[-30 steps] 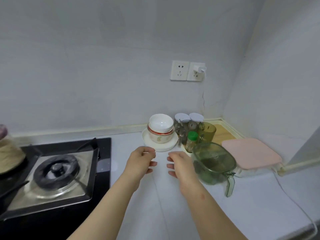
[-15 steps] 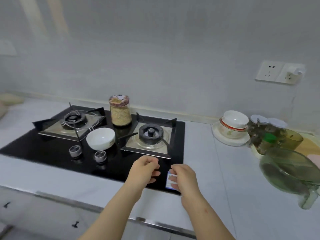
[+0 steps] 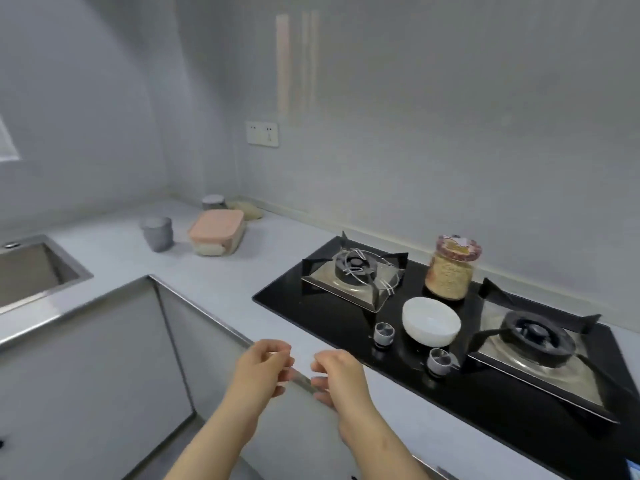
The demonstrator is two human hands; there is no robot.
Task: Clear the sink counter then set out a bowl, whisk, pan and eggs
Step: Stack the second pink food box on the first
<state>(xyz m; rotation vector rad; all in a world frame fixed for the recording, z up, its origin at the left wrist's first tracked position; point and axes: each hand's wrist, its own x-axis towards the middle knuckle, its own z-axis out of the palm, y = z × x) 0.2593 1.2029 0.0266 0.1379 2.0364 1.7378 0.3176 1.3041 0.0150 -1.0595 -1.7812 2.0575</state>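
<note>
**Both hands empty over the counter edge, bowl on the hob**

Head view: the left hand (image 3: pixel 259 370) and right hand (image 3: pixel 338 377) hover side by side, close together but apart, above the front edge of the grey counter (image 3: pixel 214 282). The fingers of both are loosely curled, and nothing shows in either grip.

To the right, a white bowl (image 3: pixel 431 322) stands upright on the black hob (image 3: pixel 325 322), between the left burner (image 3: pixel 353 268) and the right burner (image 3: pixel 536 337). Just behind the bowl is a jar of grains (image 3: pixel 450 268) with a patterned lid. Two round knobs (image 3: pixel 383 332) sit in front of the bowl, one at its left and one at its near side.

At far left, a corner of the steel sink (image 3: pixel 31 271) shows. Near the back corner of the counter stand a grey cup (image 3: pixel 156 233), a pink-lidded box (image 3: pixel 216 230) just beside it, and a small grey jar (image 3: pixel 213 202) behind them. A socket (image 3: pixel 262 134) is on the wall above.
</note>
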